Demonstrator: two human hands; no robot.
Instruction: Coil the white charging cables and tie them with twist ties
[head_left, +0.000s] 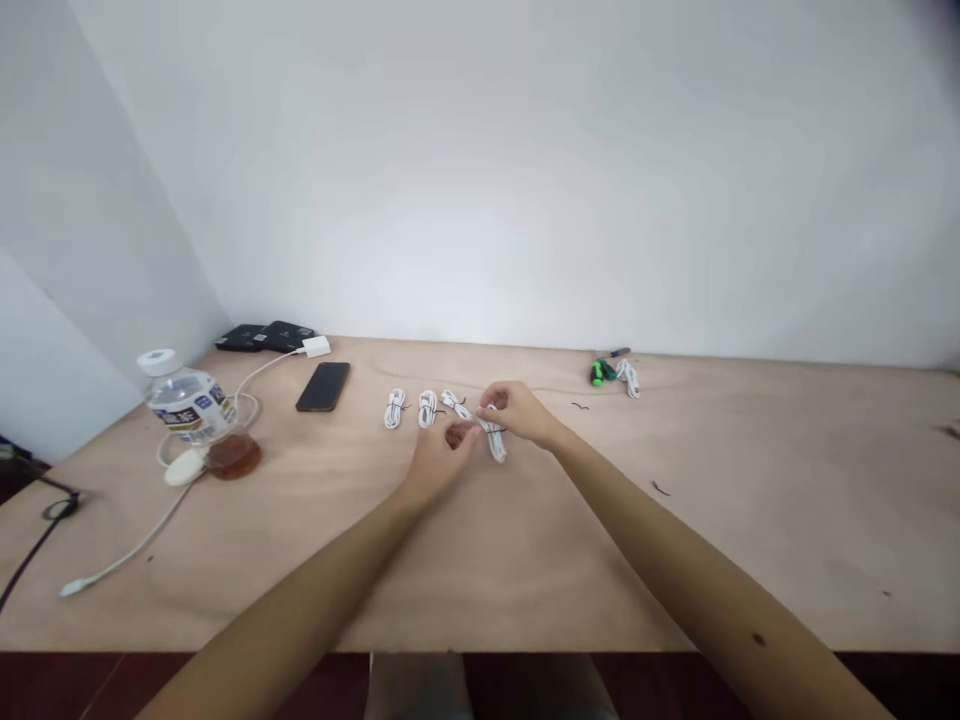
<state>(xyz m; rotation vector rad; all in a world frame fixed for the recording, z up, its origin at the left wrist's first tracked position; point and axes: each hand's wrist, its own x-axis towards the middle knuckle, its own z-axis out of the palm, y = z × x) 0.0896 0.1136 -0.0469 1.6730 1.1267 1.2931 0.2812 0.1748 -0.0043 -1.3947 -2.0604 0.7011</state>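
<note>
Several white cables, each coiled into a bundle with a dark twist tie, lie in a row at mid-table. My right hand (517,412) pinches the upper end of the rightmost cable (494,442), which slants down toward me. Just left of it, my left hand (439,455) has its thumb and forefinger curled together near that cable's tie; what sits between those fingertips is too small to make out. Another bundled cable (454,403) lies tilted just beyond my left fingers. Farther left are two more, the middle cable (427,408) and the leftmost cable (394,409).
Left stand a tilted-looking bottle (191,405) of brown drink, a white charging cable (142,545), a phone (324,387) and black boxes (283,335). Back right, green-handled tools (598,373) lie beside another white cable (628,379). Loose twist ties (660,488) dot the right side.
</note>
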